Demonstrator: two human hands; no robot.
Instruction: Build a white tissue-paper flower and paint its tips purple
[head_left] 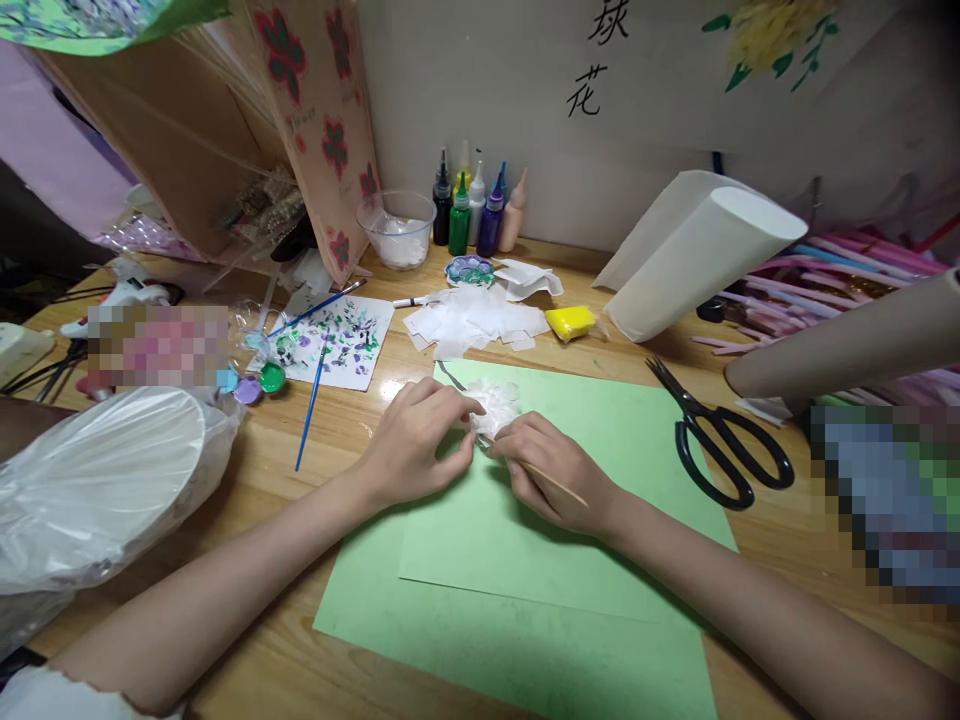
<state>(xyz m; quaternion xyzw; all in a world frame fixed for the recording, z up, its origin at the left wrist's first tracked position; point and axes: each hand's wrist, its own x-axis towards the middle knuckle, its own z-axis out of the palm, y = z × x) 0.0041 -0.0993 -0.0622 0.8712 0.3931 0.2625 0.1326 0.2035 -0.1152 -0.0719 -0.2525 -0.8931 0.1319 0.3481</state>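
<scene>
Left hand (416, 440) touches white flower (496, 398), grip unclear, while right hand (559, 462) pinches wooden stick (559, 485)

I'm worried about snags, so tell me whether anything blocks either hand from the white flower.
Nothing visible does: the left hand and the right hand, holding a thin stick, are at the white flower; the scissors lie aside.

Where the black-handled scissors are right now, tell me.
In the head view, the black-handled scissors lie at the right edge of the green paper, right of the right hand, near the brown tube.
</scene>
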